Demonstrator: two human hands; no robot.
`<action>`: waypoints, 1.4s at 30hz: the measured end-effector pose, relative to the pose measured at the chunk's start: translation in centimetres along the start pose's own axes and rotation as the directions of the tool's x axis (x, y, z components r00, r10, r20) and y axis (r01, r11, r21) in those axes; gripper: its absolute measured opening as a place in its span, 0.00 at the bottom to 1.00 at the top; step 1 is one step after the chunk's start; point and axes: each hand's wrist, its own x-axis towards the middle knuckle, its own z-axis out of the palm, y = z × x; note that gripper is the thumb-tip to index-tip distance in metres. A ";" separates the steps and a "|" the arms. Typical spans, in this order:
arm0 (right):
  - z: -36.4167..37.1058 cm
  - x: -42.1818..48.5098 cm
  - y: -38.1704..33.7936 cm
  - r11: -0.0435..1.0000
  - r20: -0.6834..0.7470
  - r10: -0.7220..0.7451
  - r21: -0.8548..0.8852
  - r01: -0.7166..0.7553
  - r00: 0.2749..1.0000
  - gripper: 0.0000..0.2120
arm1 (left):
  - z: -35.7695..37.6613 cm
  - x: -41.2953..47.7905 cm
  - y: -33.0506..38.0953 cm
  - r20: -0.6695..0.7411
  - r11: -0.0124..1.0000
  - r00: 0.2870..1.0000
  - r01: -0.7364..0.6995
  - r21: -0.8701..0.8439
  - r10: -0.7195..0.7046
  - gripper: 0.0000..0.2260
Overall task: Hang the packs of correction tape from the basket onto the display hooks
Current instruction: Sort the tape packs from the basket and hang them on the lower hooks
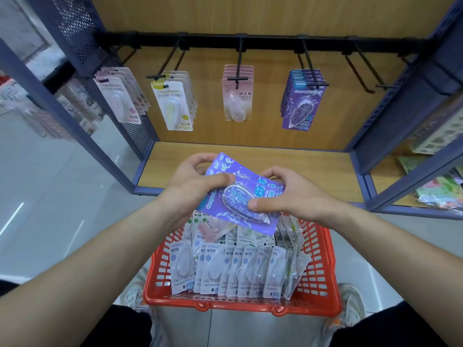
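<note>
At 6 o'clock, red basket [240, 305] set on floor, pale packs [233, 269] stood in rows inside. Above its far rim, stack of at least 2 purple packs [238, 196] gripped from both sides: left hand [193, 186] curled round 9 o'clock edge, right hand [288, 194] pinching 3 o'clock edge, thumb on blister. Judged light, card stiff yet bendable, blister slick, crushable; best held by card edges, hang hole kept free. Matching hung packs [303, 101] seen at 1 o'clock; bare hook [360, 66] at 2 o'clock.

Bright, even overhead light; glare streaks on floor [50, 196]. Strong wide-angle bowing at edges. Left periphery blurred; centre sharp, shadows faint.
</note>
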 end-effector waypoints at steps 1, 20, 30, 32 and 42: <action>0.0 0.1 0.1 1.000 0.025 -0.006 -0.011 0.006 1.000 0.31 | 0.1 -0.1 0.0 0.009 1.000 1.000 -0.007 0.015 0.007 0.24; 2.8 1.0 0.0 0.934 -0.290 -0.151 0.271 0.233 0.945 0.25 | 1.3 0.2 0.9 0.111 0.966 0.975 -0.169 -0.195 0.193 0.22; 1.8 1.3 -0.9 0.896 -0.516 -0.182 0.263 0.356 0.837 0.07 | 4.4 1.6 1.6 0.052 0.959 0.966 -0.242 -0.145 0.252 0.17; 0.9 1.5 -0.9 0.901 -0.510 -0.144 0.288 0.326 0.848 0.09 | 4.7 2.1 2.0 0.107 0.957 0.957 -0.255 -0.137 0.270 0.17; -4.0 1.9 -0.8 0.895 -0.474 -0.016 0.387 0.224 0.880 0.09 | 5.5 4.3 3.3 0.160 0.968 0.954 -0.249 -0.038 0.252 0.23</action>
